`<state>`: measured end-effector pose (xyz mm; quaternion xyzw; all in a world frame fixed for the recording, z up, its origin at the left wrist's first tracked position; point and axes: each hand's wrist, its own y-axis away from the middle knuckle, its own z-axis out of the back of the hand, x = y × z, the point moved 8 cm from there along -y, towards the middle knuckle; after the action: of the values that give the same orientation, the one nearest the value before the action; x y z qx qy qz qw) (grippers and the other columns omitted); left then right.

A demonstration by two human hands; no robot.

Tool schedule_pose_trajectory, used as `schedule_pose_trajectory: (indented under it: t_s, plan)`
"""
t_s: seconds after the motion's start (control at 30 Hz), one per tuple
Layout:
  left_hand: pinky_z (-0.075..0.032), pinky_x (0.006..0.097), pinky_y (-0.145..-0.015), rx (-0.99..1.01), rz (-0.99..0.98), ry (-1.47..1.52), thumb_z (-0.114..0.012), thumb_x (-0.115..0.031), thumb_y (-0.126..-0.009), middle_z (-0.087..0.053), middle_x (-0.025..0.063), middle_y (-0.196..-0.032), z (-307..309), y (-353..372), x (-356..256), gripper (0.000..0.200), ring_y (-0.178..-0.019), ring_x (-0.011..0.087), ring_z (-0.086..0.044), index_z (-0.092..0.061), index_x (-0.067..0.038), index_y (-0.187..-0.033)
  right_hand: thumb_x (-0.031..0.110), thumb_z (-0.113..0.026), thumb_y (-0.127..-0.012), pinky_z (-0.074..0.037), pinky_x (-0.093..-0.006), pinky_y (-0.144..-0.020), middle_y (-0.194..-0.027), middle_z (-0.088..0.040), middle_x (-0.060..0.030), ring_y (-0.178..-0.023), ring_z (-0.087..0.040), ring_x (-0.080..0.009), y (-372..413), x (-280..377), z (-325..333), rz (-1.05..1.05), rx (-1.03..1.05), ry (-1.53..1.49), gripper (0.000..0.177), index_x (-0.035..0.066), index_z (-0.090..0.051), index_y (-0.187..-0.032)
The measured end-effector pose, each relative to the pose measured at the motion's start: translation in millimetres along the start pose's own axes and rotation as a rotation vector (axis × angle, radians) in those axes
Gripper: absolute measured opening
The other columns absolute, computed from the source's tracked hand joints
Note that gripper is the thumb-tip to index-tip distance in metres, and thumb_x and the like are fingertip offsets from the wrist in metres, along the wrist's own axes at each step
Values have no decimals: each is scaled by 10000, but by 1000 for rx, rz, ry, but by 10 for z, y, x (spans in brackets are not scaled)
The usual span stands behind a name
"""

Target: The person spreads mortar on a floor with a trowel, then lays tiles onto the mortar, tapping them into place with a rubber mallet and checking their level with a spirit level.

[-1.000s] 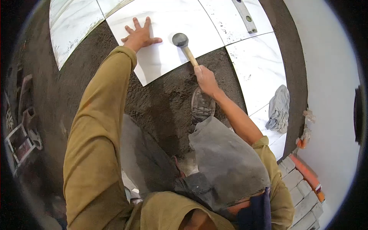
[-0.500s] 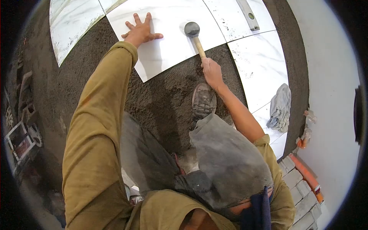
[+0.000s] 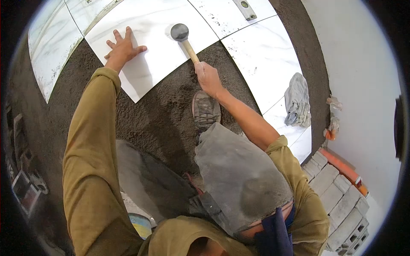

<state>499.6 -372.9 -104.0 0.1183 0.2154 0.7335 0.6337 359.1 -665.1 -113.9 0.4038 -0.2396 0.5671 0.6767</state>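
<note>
My left hand point(image 3: 122, 50) rests with fingers spread on a large white marbled tile point(image 3: 156, 25), near its left edge. In my right hand point(image 3: 208, 78) is the wooden handle of a mallet point(image 3: 180, 32), gripped near its lower end. The mallet's dark round head is over the same tile, right of my left hand; whether it touches the tile, I cannot tell. Dark, rough mortar point(image 3: 166, 102) shows below the tile's lower edge. Neighbouring white tiles point(image 3: 262, 59) lie to the right.
A spirit level point(image 3: 245, 9) lies on a tile at the top. Grey cloth point(image 3: 297, 100) sits on the right tiles. Concrete blocks point(image 3: 337, 192) and an orange tube point(image 3: 341, 164) are by the white wall point(image 3: 358, 85). My shoe point(image 3: 206, 109) stands on the mortar.
The view has shifted, so tiles, hands and mallet appear further left. My left hand remains spread on the tile, and my right hand still holds the mallet over it.
</note>
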Motion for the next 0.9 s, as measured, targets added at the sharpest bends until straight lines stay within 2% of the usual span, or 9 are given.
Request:
schedule_pose_trajectory:
  t_s: [0.03,0.1,0.23,0.33,0.4,0.47,0.53,0.63,0.9]
  plan:
    - [-253,830,-995,1,0,0,-734,-633,-756,-16,233,-1624,-4,8,0,1056,-1430,595,-55,-163,-290,-1575,431,-414,-1028,-455,-447,-647,-740,-597,-212,-680,-600,-346,-5,3,6,-1,0,0,511,-7,-600,-842]
    - [-272,820,-996,3,8,-1,-732,-631,-760,-19,226,-1626,3,9,0,1048,-1431,593,-61,-167,-291,-1574,412,-390,-1036,-446,-538,-628,-741,-594,-261,-677,-573,-478,-51,53,12,62,14,57,491,-6,-567,-850]
    - [-269,822,-995,0,9,-5,-727,-639,-760,-18,216,-1629,-46,3,27,1050,-1432,591,-51,-161,-296,-1575,415,-391,-1037,-446,-533,-621,-740,-592,-258,-684,-578,-468,-6,25,19,35,-2,12,496,-10,-564,-847]
    - [-254,825,-1002,-25,8,-10,-722,-643,-763,-14,200,-1634,-56,-30,40,1049,-1437,583,-37,-154,-300,-1576,428,-406,-1026,-463,-447,-657,-723,-587,-210,-682,-597,-357,-74,-111,-3,-48,38,50,505,-2,-597,-841]
    - [-242,822,-1013,-7,5,4,-713,-654,-764,-4,188,-1638,-61,-21,47,1055,-1440,577,-27,-140,-304,-1578,414,-417,-1019,-474,-451,-679,-741,-611,-209,-707,-609,-370,-58,108,75,261,-117,98,487,2,-610,-846]
    - [-216,864,-959,-33,-23,15,-745,-671,-715,20,222,-1628,-102,-86,79,1140,-1419,606,-23,-114,-285,-1582,405,-421,-1014,-481,-450,-696,-764,-632,-209,-744,-625,-386,-176,102,93,122,-58,106,477,6,-626,-852]
    - [-225,847,-982,7,-14,23,-763,-645,-717,26,208,-1632,-65,-59,80,1142,-1427,594,-17,-106,-292,-1583,421,-370,-1038,-444,-567,-690,-832,-621,-288,-779,-583,-507,-340,280,137,141,-8,112,519,-29,-580,-886]
    - [-239,783,-1057,98,-17,9,-801,-519,-746,46,151,-1647,23,20,85,1094,-1459,541,-8,-116,-329,-1578,425,-358,-1033,-455,-561,-711,-821,-613,-314,-794,-582,-527,-556,433,72,93,23,174,530,-31,-598,-910]
    - [-288,770,-1049,123,18,17,-816,-483,-746,39,142,-1648,105,82,87,1080,-1460,537,-40,-132,-346,-1571,419,-401,-1014,-470,-530,-697,-794,-606,-318,-768,-587,-519,-930,608,-174,148,9,47,502,-35,-590,-913]
